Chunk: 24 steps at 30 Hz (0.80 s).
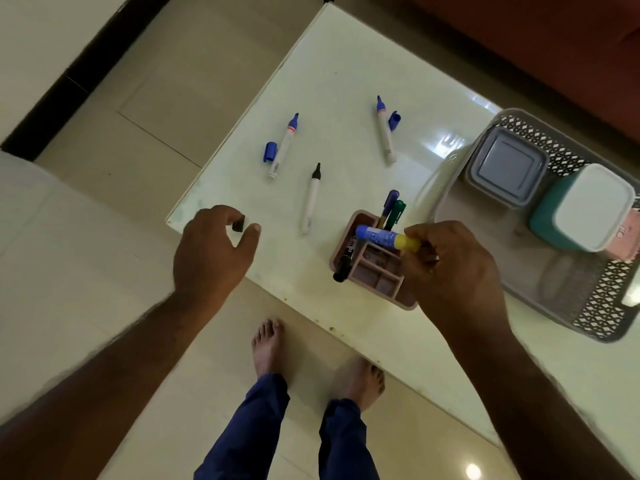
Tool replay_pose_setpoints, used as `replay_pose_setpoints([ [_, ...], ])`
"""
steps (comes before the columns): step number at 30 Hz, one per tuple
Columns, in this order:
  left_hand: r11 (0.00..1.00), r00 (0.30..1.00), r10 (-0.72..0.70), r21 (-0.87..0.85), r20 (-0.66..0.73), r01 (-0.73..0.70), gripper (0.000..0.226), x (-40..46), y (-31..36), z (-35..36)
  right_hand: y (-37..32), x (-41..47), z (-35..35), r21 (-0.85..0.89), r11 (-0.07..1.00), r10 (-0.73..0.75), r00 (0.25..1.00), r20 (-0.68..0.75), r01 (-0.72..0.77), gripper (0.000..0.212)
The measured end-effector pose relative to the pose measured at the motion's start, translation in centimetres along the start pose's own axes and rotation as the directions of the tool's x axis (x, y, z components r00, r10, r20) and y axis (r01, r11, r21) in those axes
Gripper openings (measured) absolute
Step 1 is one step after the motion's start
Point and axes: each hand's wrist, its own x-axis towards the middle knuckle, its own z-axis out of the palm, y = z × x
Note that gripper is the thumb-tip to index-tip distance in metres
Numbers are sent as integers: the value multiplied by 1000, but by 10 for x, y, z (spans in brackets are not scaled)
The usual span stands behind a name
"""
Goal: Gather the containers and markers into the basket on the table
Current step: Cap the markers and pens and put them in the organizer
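On the shiny white table (346,81) above tan floor tiles (156,98), the right hand (453,271) pinches a blue-and-yellow marker (388,237) over the pink plastic organizer (377,271) at centre, and the left hand (211,251) pinches a small black cap (238,225).

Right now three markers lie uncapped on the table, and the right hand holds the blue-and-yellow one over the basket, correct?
Not quite: the head view shows the right hand holding the blue-and-yellow marker over the pink organizer, not the basket. Three uncapped markers do lie on the table.
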Motion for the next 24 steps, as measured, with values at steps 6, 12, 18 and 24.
replay_pose_setpoints([
  [6,990,998,-33,140,62,24,52,13,-14,9,-2,5,-6,50,993,-104,990,-98,110,19],
  [12,980,987,-50,196,151,20,60,16,-12,18,6,-6,1,-47,993,-110,994,11,111,20],
  [18,978,983,-46,208,177,8,50,15,-15,23,3,1,26,-152,982,-87,982,169,113,28],
  [24,975,983,-29,222,180,-12,43,15,-17,23,2,9,30,-176,981,-47,979,199,83,31],
])
